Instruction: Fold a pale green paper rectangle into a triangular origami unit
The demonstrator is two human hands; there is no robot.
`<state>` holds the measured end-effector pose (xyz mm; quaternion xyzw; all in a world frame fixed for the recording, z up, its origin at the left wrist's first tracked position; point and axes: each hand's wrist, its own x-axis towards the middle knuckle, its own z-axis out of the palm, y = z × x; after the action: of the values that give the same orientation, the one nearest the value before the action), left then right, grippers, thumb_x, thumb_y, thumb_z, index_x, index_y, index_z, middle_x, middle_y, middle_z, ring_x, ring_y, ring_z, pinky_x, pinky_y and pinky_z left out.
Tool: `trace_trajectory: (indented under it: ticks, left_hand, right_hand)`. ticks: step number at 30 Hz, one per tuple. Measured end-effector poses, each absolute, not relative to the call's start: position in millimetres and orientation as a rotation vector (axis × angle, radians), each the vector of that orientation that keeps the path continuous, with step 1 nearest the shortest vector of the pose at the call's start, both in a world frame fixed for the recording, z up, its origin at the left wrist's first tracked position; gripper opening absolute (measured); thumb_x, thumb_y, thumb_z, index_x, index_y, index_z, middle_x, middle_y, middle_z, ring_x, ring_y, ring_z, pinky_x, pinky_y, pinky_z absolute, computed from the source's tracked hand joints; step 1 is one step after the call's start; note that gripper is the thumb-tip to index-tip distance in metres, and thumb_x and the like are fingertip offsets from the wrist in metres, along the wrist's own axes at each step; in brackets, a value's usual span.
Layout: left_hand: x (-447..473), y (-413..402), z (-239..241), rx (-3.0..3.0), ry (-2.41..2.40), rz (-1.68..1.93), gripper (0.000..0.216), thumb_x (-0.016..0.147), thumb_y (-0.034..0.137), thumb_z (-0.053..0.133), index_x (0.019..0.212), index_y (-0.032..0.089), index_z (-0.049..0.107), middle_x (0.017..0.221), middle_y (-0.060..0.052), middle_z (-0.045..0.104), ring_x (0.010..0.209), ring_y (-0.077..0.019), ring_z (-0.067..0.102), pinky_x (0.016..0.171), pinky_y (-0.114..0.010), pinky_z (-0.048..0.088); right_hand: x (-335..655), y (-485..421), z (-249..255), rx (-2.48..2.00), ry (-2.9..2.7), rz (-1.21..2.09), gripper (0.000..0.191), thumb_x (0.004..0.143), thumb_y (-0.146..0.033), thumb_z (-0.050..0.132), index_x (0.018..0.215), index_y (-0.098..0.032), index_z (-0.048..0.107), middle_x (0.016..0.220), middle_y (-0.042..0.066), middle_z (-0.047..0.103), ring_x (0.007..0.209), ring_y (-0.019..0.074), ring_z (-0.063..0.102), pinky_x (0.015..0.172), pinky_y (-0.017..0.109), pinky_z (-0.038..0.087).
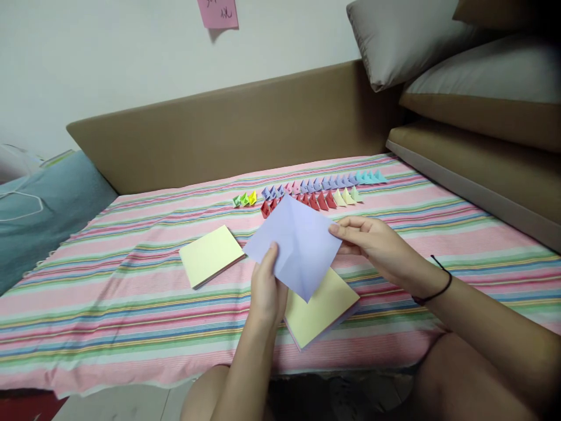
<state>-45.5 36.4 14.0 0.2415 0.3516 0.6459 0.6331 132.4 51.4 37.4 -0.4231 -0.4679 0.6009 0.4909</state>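
A square sheet of lavender paper (pixel 300 242) with a faint crease down its middle is held up between both hands, one corner pointing toward me. My left hand (pixel 268 286) grips its lower left edge, thumb on top and fingers hidden beneath. At the right corner, my right hand (pixel 368 242) pinches the sheet between thumb and fingers. Partly covered by the sheet, a stack of paper with a pale yellow top (pixel 322 310) lies on the striped cloth. Left of my hands sits another pale yellow paper stack (pixel 213 256).
Behind the sheet stand rows of small folded paper pieces (pixel 324 185) in several colours. The striped cloth (pixel 131 280) covers the seat, with a brown backrest (pixel 228 134) behind. Cushions (pixel 482 88) are piled at the right. A pink note (pixel 218 13) is on the wall.
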Motion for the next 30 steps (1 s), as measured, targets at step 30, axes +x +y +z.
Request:
trace_trajectory:
  ticks: [30]
  left_hand:
    - [-85.0,43.9,24.5,1.232,1.043,1.588,0.050,0.073,0.024,0.072,0.118,0.027,0.051,0.081,0.002,0.064,0.059,-0.0093,0.061,0.056,-0.022,0.055]
  right_hand:
    - [143.2,61.2,30.9,-1.093,-1.260,1.024,0.041,0.061,-0.034,0.081,0.099,-0.024,0.070,0.098,0.005,0.069,0.087,0.0232,0.065,0.076,0.038,0.055]
